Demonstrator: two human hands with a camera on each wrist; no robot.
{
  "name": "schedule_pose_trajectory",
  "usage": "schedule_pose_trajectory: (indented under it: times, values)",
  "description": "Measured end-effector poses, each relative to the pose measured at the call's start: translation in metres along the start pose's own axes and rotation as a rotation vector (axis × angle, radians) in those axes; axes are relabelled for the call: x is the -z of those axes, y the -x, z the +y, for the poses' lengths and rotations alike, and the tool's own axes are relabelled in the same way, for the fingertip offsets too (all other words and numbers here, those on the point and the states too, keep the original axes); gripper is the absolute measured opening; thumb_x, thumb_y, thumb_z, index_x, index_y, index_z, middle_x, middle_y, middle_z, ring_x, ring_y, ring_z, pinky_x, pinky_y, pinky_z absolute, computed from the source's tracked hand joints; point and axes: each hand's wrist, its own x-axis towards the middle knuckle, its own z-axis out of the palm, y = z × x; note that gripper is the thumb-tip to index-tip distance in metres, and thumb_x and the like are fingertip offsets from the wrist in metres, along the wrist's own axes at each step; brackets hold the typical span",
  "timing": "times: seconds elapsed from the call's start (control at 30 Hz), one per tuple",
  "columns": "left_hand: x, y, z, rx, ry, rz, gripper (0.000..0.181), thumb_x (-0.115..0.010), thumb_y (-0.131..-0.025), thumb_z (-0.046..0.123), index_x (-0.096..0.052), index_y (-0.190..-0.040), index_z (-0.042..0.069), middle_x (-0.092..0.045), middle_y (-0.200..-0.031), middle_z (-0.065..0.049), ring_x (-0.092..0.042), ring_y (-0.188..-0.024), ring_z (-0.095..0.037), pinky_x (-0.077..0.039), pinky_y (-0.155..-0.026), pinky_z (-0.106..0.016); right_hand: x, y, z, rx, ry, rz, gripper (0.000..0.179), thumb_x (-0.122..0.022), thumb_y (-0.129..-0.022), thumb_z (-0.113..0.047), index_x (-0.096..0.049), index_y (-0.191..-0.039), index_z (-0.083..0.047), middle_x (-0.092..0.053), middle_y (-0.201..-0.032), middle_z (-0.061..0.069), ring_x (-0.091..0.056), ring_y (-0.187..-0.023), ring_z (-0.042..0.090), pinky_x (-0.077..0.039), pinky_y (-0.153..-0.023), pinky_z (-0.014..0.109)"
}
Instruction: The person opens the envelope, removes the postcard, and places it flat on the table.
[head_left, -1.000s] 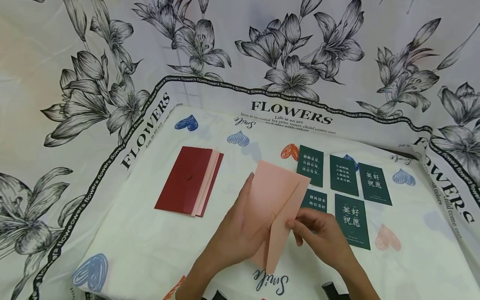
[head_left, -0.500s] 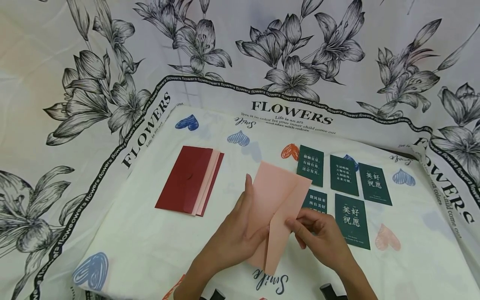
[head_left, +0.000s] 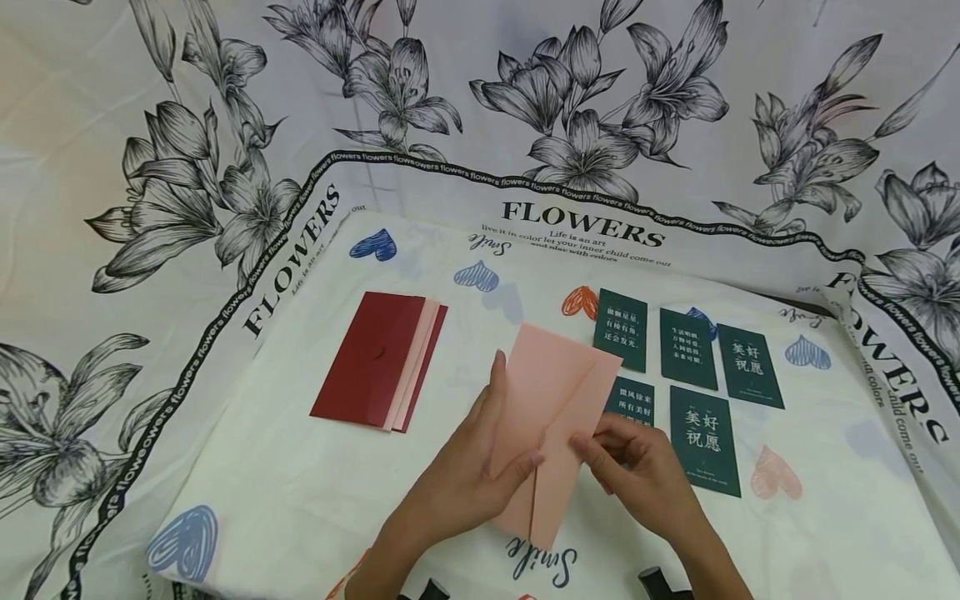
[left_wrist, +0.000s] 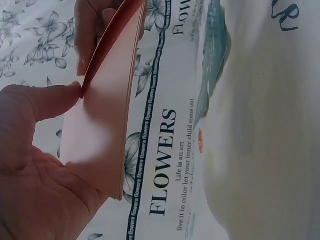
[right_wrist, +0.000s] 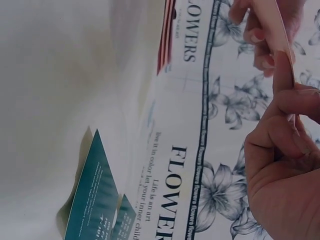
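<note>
A pink paper envelope (head_left: 555,375) is held tilted above the cloth, near the middle of the head view. My left hand (head_left: 468,475) grips its left side, thumb across the front at the flap's edge and other fingers behind. On the right long edge, my right hand (head_left: 641,467) pinches the envelope between thumb and fingers. The pointed flap (head_left: 566,450) lies over the front. Seen from the left wrist, a dark orange gap (left_wrist: 107,42) shows under the flap, with my left thumb (left_wrist: 57,100) at its edge.
Left on the white patterned cloth (head_left: 300,500) lies a stack of red and pink envelopes (head_left: 367,358). Several green cards with white Chinese writing (head_left: 705,437) lie spread at the right; the envelope and right hand partly cover one green card (head_left: 633,400).
My left fingers and thumb have shifted slightly on the envelope. The gap along the flap's edge looks narrower in the head view. The right hand keeps its pinch; stack and cards stay put.
</note>
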Motion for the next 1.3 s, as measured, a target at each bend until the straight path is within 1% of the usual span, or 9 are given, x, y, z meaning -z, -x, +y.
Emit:
schedule_pose_trajectory:
  times: [0.1,0.27,0.47,0.6,0.73,0.9,1.0,1.13,1.3]
  values:
    - [-0.002,-0.001,-0.001,0.018,0.012,0.078,0.11,-0.078,-0.096,0.033,0.004,-0.168,0.04,-0.014,-0.174,0.016,-0.028,-0.156,-0.012,-0.037,-0.119,-0.058,-0.007,-0.001,-0.003,0.002,0.02,0.01,0.005,-0.072,-0.103,-0.017,-0.075,-0.107,-0.02,-0.069,-0.072,-0.003,-0.057,-0.051,0.015,-0.049,-0.049,0.031]
    - [-0.002,0.0,-0.003,0.068,0.087,0.183,0.103,-0.082,-0.092,0.035,-0.011,-0.166,0.045,-0.039,-0.16,0.014,-0.052,-0.132,-0.016,-0.048,-0.103,-0.056,-0.016,-0.004,-0.006,0.028,0.036,0.005,0.005,-0.073,-0.102,-0.02,-0.073,-0.104,-0.025,-0.064,-0.068,-0.005,-0.056,-0.051,0.014,-0.048,-0.049,0.03]
    - [0.004,0.0,-0.005,0.064,0.129,0.171,0.095,-0.078,-0.096,0.037,-0.014,-0.166,0.045,-0.041,-0.16,0.013,-0.053,-0.131,-0.017,-0.045,-0.106,-0.056,-0.021,-0.009,-0.005,0.025,0.019,-0.011,0.004,-0.071,-0.104,-0.019,-0.072,-0.101,-0.022,-0.066,-0.069,-0.005,-0.058,-0.052,0.015,-0.05,-0.05,0.03]
    - [0.015,-0.003,-0.009,0.092,0.101,0.168,0.093,-0.076,-0.098,0.037,-0.014,-0.167,0.046,-0.039,-0.162,0.011,-0.052,-0.134,-0.021,-0.044,-0.107,-0.059,-0.02,-0.01,-0.003,0.041,0.018,-0.038,0.007,-0.066,-0.107,-0.02,-0.07,-0.113,-0.021,-0.073,-0.081,-0.006,-0.061,-0.056,0.015,-0.054,-0.053,0.031]
    - [0.05,-0.008,-0.016,0.15,-0.003,0.22,0.097,-0.076,-0.098,0.039,-0.009,-0.167,0.048,-0.032,-0.169,0.008,-0.045,-0.144,-0.027,-0.041,-0.111,-0.064,-0.013,-0.012,0.0,0.087,0.025,-0.043,0.021,-0.061,-0.109,-0.016,-0.065,-0.129,-0.021,-0.077,-0.093,-0.005,-0.062,-0.061,0.016,-0.055,-0.057,0.033]
    - [0.125,-0.029,-0.041,0.246,-0.225,0.264,0.102,-0.07,-0.101,0.039,0.006,-0.169,0.035,-0.015,-0.177,-0.002,-0.027,-0.158,-0.035,-0.028,-0.123,-0.063,-0.004,-0.012,0.005,0.067,0.046,-0.012,0.024,-0.06,-0.11,-0.016,-0.064,-0.132,-0.024,-0.077,-0.093,-0.003,-0.063,-0.064,0.017,-0.055,-0.058,0.033]
    - [0.161,-0.039,-0.064,0.329,-0.271,0.244,0.104,-0.066,-0.103,0.042,0.014,-0.168,0.029,-0.006,-0.177,-0.007,-0.016,-0.161,-0.036,-0.021,-0.125,-0.063,-0.005,-0.009,0.009,0.022,0.054,-0.015,0.022,-0.06,-0.11,-0.02,-0.064,-0.131,-0.026,-0.077,-0.093,-0.002,-0.063,-0.065,0.017,-0.055,-0.059,0.034]
    - [0.181,-0.043,-0.09,0.425,-0.274,0.187,0.105,-0.063,-0.104,0.044,0.021,-0.165,0.027,0.002,-0.177,-0.008,-0.008,-0.162,-0.039,-0.017,-0.125,-0.067,-0.006,-0.006,0.012,-0.007,0.072,-0.021,0.021,-0.061,-0.11,-0.023,-0.065,-0.13,-0.027,-0.077,-0.092,-0.004,-0.064,-0.065,0.017,-0.055,-0.06,0.033]
    - [0.183,-0.042,-0.113,0.469,-0.318,0.144,0.104,-0.06,-0.106,0.042,0.023,-0.165,0.02,0.001,-0.176,-0.017,-0.008,-0.161,-0.043,-0.016,-0.124,-0.067,-0.006,-0.006,0.014,-0.01,0.094,-0.016,0.021,-0.061,-0.11,-0.023,-0.065,-0.13,-0.029,-0.077,-0.092,-0.006,-0.064,-0.066,0.016,-0.055,-0.06,0.032]
